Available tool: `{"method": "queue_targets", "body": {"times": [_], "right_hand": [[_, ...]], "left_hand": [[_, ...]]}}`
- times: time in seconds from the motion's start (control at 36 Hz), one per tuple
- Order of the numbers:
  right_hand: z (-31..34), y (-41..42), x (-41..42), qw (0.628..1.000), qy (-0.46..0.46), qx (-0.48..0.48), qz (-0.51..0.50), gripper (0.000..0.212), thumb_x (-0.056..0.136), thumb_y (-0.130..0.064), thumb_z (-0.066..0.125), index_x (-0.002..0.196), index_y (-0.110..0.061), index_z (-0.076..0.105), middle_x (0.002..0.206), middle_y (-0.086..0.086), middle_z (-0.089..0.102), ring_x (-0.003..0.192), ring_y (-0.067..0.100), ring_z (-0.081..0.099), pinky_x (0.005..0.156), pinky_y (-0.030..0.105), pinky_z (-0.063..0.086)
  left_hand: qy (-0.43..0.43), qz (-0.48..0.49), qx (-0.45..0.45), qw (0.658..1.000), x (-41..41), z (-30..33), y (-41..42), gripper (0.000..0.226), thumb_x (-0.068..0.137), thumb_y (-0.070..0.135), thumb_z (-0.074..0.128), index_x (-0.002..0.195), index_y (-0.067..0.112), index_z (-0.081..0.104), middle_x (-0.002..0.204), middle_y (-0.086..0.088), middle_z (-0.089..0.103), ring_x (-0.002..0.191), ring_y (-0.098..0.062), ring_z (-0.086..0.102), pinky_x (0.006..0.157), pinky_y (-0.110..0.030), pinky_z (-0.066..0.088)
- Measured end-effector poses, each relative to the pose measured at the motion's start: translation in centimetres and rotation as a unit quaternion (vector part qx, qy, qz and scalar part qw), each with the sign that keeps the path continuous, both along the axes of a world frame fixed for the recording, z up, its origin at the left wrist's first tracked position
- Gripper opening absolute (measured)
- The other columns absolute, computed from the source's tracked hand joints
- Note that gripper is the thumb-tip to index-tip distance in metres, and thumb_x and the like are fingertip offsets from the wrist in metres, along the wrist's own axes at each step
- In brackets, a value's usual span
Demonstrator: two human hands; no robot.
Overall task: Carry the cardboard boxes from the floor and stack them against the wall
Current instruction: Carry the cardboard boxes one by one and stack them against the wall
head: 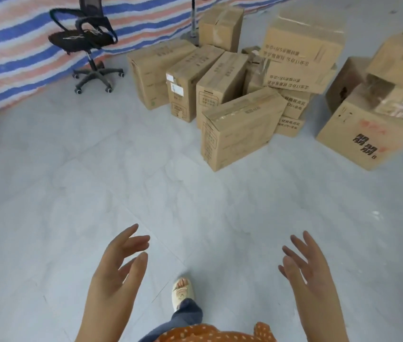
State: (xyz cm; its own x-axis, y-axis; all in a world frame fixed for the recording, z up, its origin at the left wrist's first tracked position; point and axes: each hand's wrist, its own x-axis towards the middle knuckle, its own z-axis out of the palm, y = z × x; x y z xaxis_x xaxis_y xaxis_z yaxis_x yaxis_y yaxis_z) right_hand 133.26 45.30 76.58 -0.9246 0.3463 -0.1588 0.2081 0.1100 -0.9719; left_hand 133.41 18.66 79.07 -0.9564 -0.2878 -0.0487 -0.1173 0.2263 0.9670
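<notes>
Nearest, at the bottom edge, an orange spotted hem (216,334), a blue trouser leg (185,314) below it and one foot in a pale slipper (182,290) stepping onto the grey floor (96,193).

Just above, left hand (115,275) and right hand (305,270) raised side by side, well apart, palms turned toward each other. Fingers spread and nearly straight on both, gripping nothing, touching nothing.

Farther off, across bare tiles, the boxes (239,129), all brown cardboard and bunched on the floor at centre and right. Closest of them a long box lying at a slant, its printed end facing near-left. Behind it three narrow boxes (183,80) standing upright in a row, sides touching, the middle one bearing a white label. Behind those a taller box (221,25) at the far edge. To the right a leaning stack (301,60) of flatter boxes with printing upside down. At far right a big box (368,134) with bold black characters and red scribble, its top covered with clear tape, and another box overlapping it from behind.

At far left, a black office chair (87,43) on castors, standing before a striped tarp (10,58) in blue, red and white. Near the boxes' far side, a thin pole (193,18) on a round base.
</notes>
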Motion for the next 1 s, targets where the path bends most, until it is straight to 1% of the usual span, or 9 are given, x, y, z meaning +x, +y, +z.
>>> {"method": "queue_targets", "body": {"times": [0.06, 0.17, 0.28, 0.33, 0.44, 0.58, 0.81, 0.89, 1.0], "right_hand": [[0.5, -0.9, -3.0, 1.0, 0.004, 0.004, -0.007, 0.06, 0.065, -0.07, 0.06, 0.12, -0.06, 0.037, 0.119, -0.038, 0.055, 0.113, -0.003, 0.057, 0.093, 0.027, 0.051], [0.5, -1.9, -9.2, 1.0, -0.019, -0.003, -0.014, 0.054, 0.072, -0.042, 0.057, 0.12, -0.056, 0.037, 0.114, -0.039, 0.055, 0.111, -0.007, 0.056, 0.096, 0.04, 0.049], [0.4, -1.4, -14.4, 0.999, -0.037, 0.001, -0.029, 0.055, 0.071, -0.036, 0.056, 0.12, -0.053, 0.038, 0.108, -0.046, 0.055, 0.107, -0.012, 0.055, 0.092, 0.034, 0.052], [0.3, -1.0, -17.2, 0.998, -0.047, -0.004, -0.039, 0.054, 0.07, -0.037, 0.056, 0.118, -0.053, 0.038, 0.11, -0.041, 0.055, 0.105, -0.014, 0.056, 0.093, 0.035, 0.05], [0.2, 0.6, -24.2, 0.998, -0.05, 0.006, -0.047, 0.052, 0.07, -0.035, 0.055, 0.116, -0.05, 0.038, 0.12, -0.029, 0.049, 0.107, 0.001, 0.06, 0.097, 0.043, 0.048], [0.7, 4.3, -33.9, 0.999, -0.043, 0.016, -0.026, 0.051, 0.073, -0.042, 0.054, 0.118, -0.054, 0.035, 0.123, -0.032, 0.048, 0.113, 0.006, 0.057, 0.1, 0.048, 0.047], [2.1, 9.1, -46.7, 0.999, -0.045, 0.013, -0.004, 0.049, 0.076, -0.041, 0.053, 0.12, -0.055, 0.035, 0.124, -0.029, 0.051, 0.114, 0.002, 0.056, 0.101, 0.047, 0.046], [1.9, 9.4, -49.8, 0.999, -0.053, 0.01, -0.008, 0.05, 0.076, -0.041, 0.054, 0.12, -0.056, 0.036, 0.125, -0.028, 0.052, 0.115, 0.004, 0.056, 0.1, 0.045, 0.047], [1.0, 9.3, -53.6, 0.998, -0.067, 0.007, -0.019, 0.049, 0.075, -0.042, 0.054, 0.119, -0.057, 0.036, 0.125, -0.027, 0.051, 0.114, 0.005, 0.057, 0.098, 0.044, 0.048]], "left_hand": [[0.006, 0.002, -0.007, 1.0, -3.2, 0.5, -0.9, 0.041, 0.081, 0.018, 0.061, 0.103, 0.053, 0.059, 0.105, 0.012, 0.069, 0.1, -0.002, 0.064, 0.084, -0.012, 0.05], [-0.002, -0.008, -0.007, 1.0, -10.3, 0.5, -2.1, 0.041, 0.077, 0.025, 0.054, 0.101, 0.057, 0.059, 0.105, 0.013, 0.069, 0.1, -0.001, 0.063, 0.082, -0.009, 0.049], [-0.015, -0.027, -0.011, 0.999, -16.5, 0.1, -1.4, 0.044, 0.075, 0.024, 0.053, 0.1, 0.06, 0.058, 0.105, 0.014, 0.069, 0.099, -0.001, 0.063, 0.082, -0.011, 0.05], [-0.019, -0.039, -0.009, 0.999, -19.7, -0.3, -0.7, 0.044, 0.075, 0.024, 0.054, 0.1, 0.06, 0.059, 0.105, 0.014, 0.069, 0.099, -0.002, 0.064, 0.082, -0.011, 0.05], [-0.011, -0.042, -0.006, 0.999, -26.8, -1.0, 1.3, 0.045, 0.075, 0.023, 0.054, 0.101, 0.059, 0.059, 0.104, 0.013, 0.069, 0.1, -0.002, 0.064, 0.083, -0.014, 0.05], [0.001, -0.035, -0.002, 0.999, -35.7, -1.2, 4.8, 0.05, 0.089, 0.005, 0.063, 0.103, 0.053, 0.06, 0.105, 0.014, 0.068, 0.101, -0.002, 0.063, 0.081, -0.007, 0.048], [0.003, -0.009, 0.003, 1.0, -47.2, 0.0, 9.5, 0.039, 0.078, 0.024, 0.057, 0.103, 0.054, 0.058, 0.105, 0.013, 0.068, 0.1, -0.002, 0.064, 0.082, -0.011, 0.05], [-0.011, -0.007, -0.016, 1.0, -50.3, -0.2, 9.5, 0.051, 0.085, 0.011, 0.066, 0.1, 0.059, 0.057, 0.104, 0.015, 0.068, 0.098, 0.0, 0.063, 0.082, -0.007, 0.048], [-0.037, 0.002, -0.018, 0.999, -54.9, -0.9, 9.0, 0.041, 0.076, 0.028, 0.056, 0.097, 0.063, 0.056, 0.102, 0.016, 0.069, 0.097, -0.001, 0.064, 0.085, -0.021, 0.054]]}}
